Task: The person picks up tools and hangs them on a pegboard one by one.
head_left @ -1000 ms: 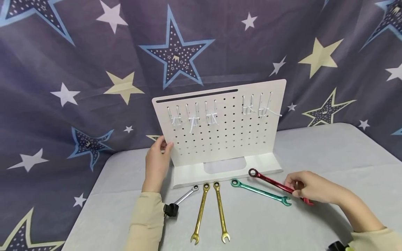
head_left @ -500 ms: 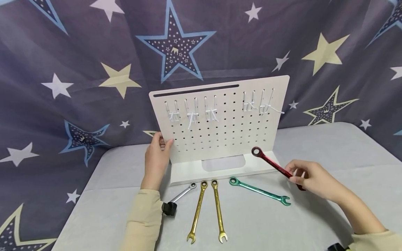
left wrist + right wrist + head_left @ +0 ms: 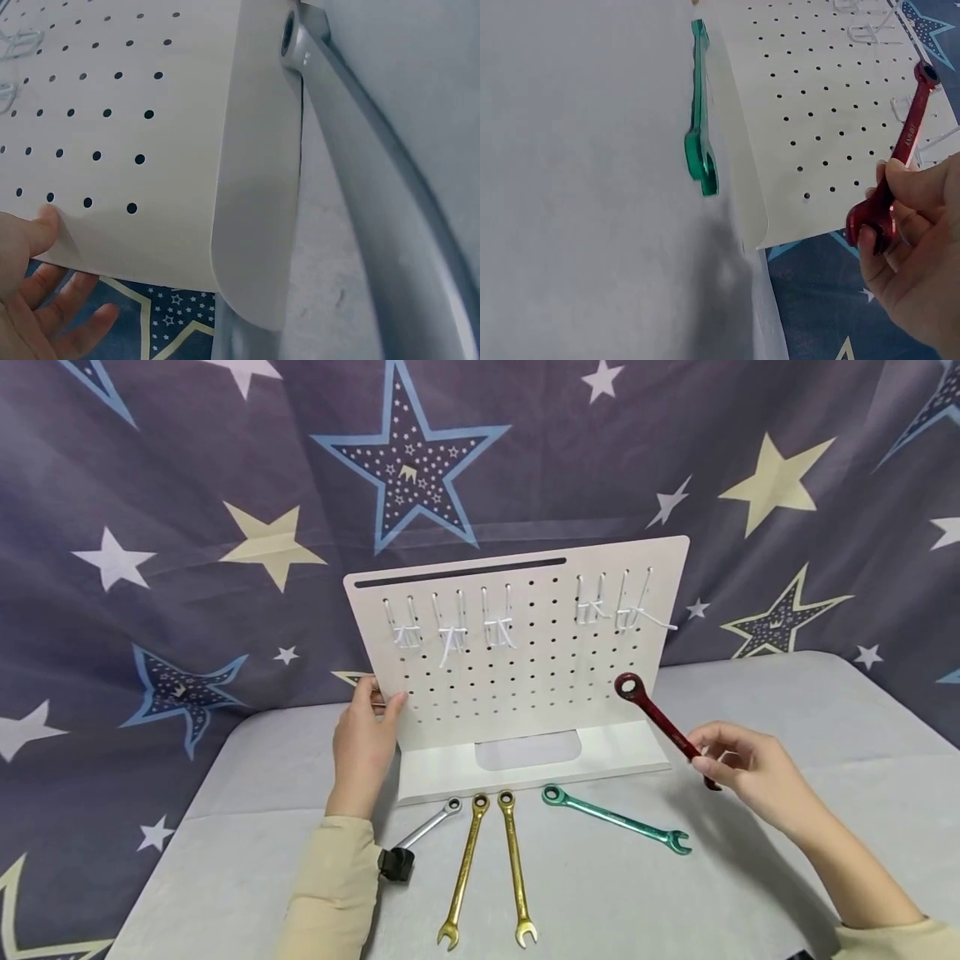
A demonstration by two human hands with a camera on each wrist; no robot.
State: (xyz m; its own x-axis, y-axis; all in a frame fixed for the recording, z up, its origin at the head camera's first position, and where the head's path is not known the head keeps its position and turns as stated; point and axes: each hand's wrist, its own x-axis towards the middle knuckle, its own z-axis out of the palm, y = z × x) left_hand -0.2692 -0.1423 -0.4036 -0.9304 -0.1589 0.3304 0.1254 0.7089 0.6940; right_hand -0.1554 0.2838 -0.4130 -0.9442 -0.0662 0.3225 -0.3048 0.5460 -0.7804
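My right hand [image 3: 750, 768] pinches a red ratcheting combination wrench [image 3: 663, 724] near its open end, raised off the table. The ring end tilts up toward a white pegboard [image 3: 517, 685] that stands on its own base. My left hand [image 3: 365, 743] holds the pegboard's left edge, thumb on the front and fingers behind, as the left wrist view shows. White wire hooks [image 3: 497, 618] hang along the board's upper part, several in all. In the right wrist view, the red wrench [image 3: 911, 131] overlaps the board's right side, with the open end near my fingertips.
On the grey tabletop before the board lie a green wrench [image 3: 615, 818], two gold wrenches [image 3: 465, 872] and a silver wrench [image 3: 427, 824], the last partly hidden by a black wrist mount [image 3: 396, 864]. Behind hangs a star-patterned cloth [image 3: 187, 460].
My right hand has lifted the red wrench off the table and brought it up toward the board's right side, ring end higher. The left hand keeps its hold; the head view has shifted slightly.
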